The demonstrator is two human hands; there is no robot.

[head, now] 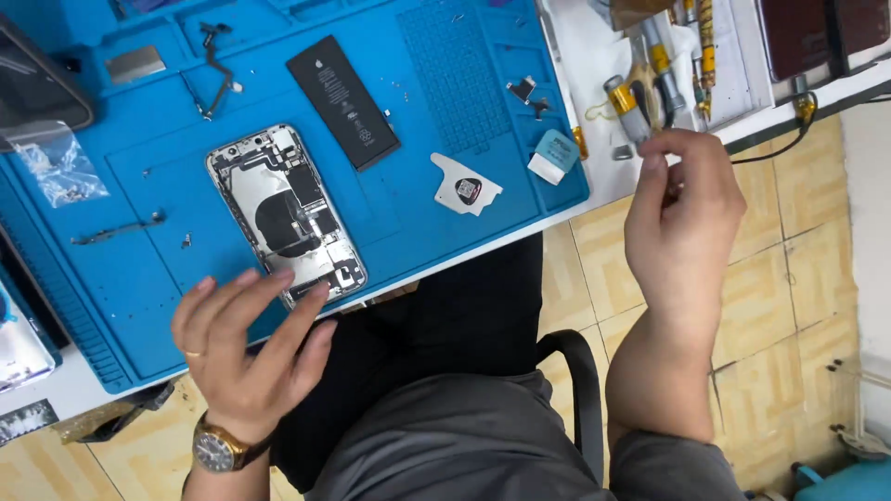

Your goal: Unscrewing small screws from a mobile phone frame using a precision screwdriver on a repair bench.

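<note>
**Blue mat, opened phone steadied while a tool is picked**

Blue silicone mat [148, 186] is spread over the bench, and the opened phone [286, 215] lies on it near the front edge, back up, its boards and coil exposed. The left hand [243, 348] is held open, fingers spread, with the fingertips [318, 289] touching the phone's lower end. The right hand [682, 218] is raised at the tool tray [733, 65], fingers curled beside the screwdrivers [640, 93]; whether anything is pinched cannot be told. The battery [343, 100] is set apart above the phone, with a pick [467, 188] to its right. The phone is probably best steadied by its frame only, with light pressure, so that the bare parts are not touched and the loose screws on the mat are not scattered.
</note>
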